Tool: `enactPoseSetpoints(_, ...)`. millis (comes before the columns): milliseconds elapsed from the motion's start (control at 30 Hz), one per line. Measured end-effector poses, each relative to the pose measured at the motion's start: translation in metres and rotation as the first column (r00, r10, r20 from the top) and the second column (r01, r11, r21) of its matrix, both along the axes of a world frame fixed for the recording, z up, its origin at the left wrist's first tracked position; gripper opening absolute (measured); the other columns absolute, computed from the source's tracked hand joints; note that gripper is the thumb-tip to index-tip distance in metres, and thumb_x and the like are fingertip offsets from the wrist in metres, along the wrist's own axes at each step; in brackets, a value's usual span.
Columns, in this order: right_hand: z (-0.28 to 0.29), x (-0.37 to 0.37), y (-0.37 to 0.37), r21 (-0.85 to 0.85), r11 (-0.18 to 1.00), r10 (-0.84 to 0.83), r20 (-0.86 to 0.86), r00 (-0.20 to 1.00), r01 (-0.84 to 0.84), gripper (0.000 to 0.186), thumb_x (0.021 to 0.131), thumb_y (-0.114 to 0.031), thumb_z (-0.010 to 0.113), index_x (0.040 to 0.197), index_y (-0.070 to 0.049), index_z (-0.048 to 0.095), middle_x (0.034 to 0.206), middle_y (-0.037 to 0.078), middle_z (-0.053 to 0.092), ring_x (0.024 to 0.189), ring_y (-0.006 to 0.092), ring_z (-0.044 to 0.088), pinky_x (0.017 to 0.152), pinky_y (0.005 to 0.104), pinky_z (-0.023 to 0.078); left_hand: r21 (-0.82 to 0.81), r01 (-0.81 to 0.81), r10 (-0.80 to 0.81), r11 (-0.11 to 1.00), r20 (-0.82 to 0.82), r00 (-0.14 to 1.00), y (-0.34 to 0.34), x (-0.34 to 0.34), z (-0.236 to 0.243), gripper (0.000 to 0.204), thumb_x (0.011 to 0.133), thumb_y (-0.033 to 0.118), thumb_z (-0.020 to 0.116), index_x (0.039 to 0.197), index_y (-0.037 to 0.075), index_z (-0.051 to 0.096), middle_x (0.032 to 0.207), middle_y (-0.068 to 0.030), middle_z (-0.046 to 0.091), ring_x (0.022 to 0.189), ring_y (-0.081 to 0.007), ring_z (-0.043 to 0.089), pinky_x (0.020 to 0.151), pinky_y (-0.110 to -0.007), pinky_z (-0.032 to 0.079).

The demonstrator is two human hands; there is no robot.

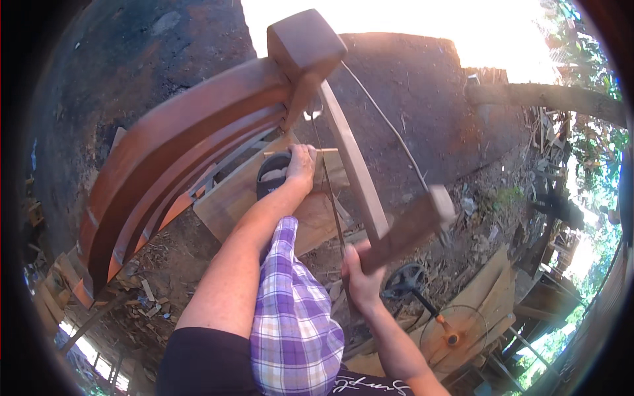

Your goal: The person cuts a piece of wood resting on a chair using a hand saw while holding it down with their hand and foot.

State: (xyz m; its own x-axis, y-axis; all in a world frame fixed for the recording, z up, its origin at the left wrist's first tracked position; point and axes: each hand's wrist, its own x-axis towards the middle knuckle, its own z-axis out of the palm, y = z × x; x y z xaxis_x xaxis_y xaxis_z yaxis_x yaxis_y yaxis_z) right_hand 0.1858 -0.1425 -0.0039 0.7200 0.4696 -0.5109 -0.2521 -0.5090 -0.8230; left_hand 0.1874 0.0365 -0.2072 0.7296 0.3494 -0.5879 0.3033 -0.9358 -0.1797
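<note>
My right hand (363, 280) is wrapped round the near end of a wooden frame saw (356, 168), by its brown crosspiece. The saw's thin blade (328, 181) runs away from that hand, with a cord (389, 119) on the other side of the middle beam. Farther off, my left hand (302, 165) is closed over a thin wooden strip (327, 150), beside my foot in a dark sandal (272, 177). The blade crosses the strip just right of the left hand. Beneath them lies a flat wooden board (228, 201). The left fingertips are partly hidden.
Left of my arm stands a brown wooden piece with several curved rails (191, 99), topped by a square block (307, 43). A wheel-like metal part (406, 280) and planks (489, 290) lie at the right. Wood scraps (152, 297) litter the dirt floor.
</note>
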Motion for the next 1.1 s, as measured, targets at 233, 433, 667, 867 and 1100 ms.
enactPoseSetpoints(233, -0.107, 0.044, 0.041, 0.021, 0.998, 0.054, 0.064, 0.996, -0.056, 0.026, 0.088, -0.014, 0.067, 0.068, -0.005, 0.054, 0.058, -0.003, 0.051, 0.051, 0.007, 0.048, 0.047, 0.0263, 0.038, 0.046, 0.0, 0.002, 0.999, -0.035, 0.999, -0.001, 0.002, -0.002, 0.052, 0.09, 0.025, 0.055, 0.135, 0.002, 0.044, 0.121, -0.0103, 0.055, 0.111, -0.0306, 0.055, 0.09, -0.053, 0.042)
enactPoseSetpoints(433, 0.012, 0.007, -0.01, 0.101, 0.99, -0.09, -0.127, 0.988, 0.103, 0.021, 0.087, -0.009, 0.065, 0.071, -0.007, 0.053, 0.061, -0.002, 0.053, 0.053, 0.0072, 0.051, 0.048, 0.0252, 0.039, 0.082, -0.054, 0.061, 0.995, -0.087, 0.994, -0.003, 0.007, 0.0, 0.057, 0.089, 0.03, 0.057, 0.137, 0.003, 0.042, 0.122, -0.0087, 0.055, 0.112, -0.0304, 0.055, 0.09, -0.053, 0.041)
enactPoseSetpoints(667, -0.024, 0.005, -0.009, 0.059, 0.995, -0.077, -0.005, 0.997, 0.078, 0.019, 0.085, -0.008, 0.064, 0.072, -0.005, 0.052, 0.06, -0.003, 0.051, 0.054, 0.0078, 0.049, 0.049, 0.0276, 0.038, -0.032, -0.022, 0.02, 0.999, -0.066, 0.998, 0.002, 0.006, 0.002, 0.058, 0.088, 0.032, 0.058, 0.137, 0.005, 0.046, 0.124, -0.0093, 0.051, 0.112, -0.0284, 0.053, 0.09, -0.054, 0.04)
enactPoseSetpoints(867, -0.128, 0.03, 0.02, 0.07, 0.995, 0.053, 0.203, 0.978, -0.069, 0.022, 0.084, -0.009, 0.065, 0.066, -0.006, 0.053, 0.055, -0.002, 0.051, 0.047, 0.0076, 0.049, 0.044, 0.0252, 0.037, 0.076, 0.009, -0.002, 0.997, -0.086, 0.996, -0.005, 0.004, 0.004, 0.056, 0.089, 0.031, 0.056, 0.137, 0.004, 0.045, 0.125, -0.0091, 0.051, 0.112, -0.0288, 0.052, 0.09, -0.053, 0.04)
enactPoseSetpoints(1100, 0.036, -0.015, -0.024, 0.066, 0.997, -0.051, 0.013, 0.999, 0.05, 0.014, 0.087, -0.006, 0.062, 0.077, -0.005, 0.051, 0.063, -0.001, 0.052, 0.056, 0.0082, 0.05, 0.051, 0.0268, 0.041, 0.077, -0.052, 0.058, 0.996, -0.078, 0.995, -0.006, 0.007, 0.007, 0.056, 0.09, 0.032, 0.055, 0.137, 0.003, 0.045, 0.125, -0.0085, 0.053, 0.114, -0.0288, 0.053, 0.092, -0.052, 0.039)
